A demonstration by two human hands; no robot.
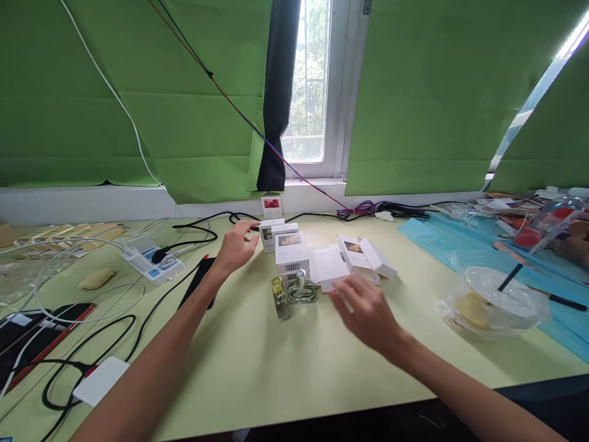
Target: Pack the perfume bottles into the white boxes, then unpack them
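My left hand [237, 247] reaches to the left side of a cluster of white cartons, its fingers apart. Its fingertips are at the rear carton [267, 236]; contact is hard to tell. The front carton [291, 248] stands upright with a flower picture and a barcode. Before it are a slim glass bottle with a gold cap [278, 298] and a wider clear glass bottle [302, 291] with a silver cap. My right hand [365, 309], slightly blurred, hovers with fingers spread beside opened white cartons [356, 255] that lie on the table.
A small box [271, 207] stands by the wall. Left are a power strip [154, 261], a dark phone [197, 283], cables and a white adapter [102, 380]. On the right are a lidded cup [494, 294] in plastic and blue sheeting [427, 236]. A person's hand shows at the far right edge.
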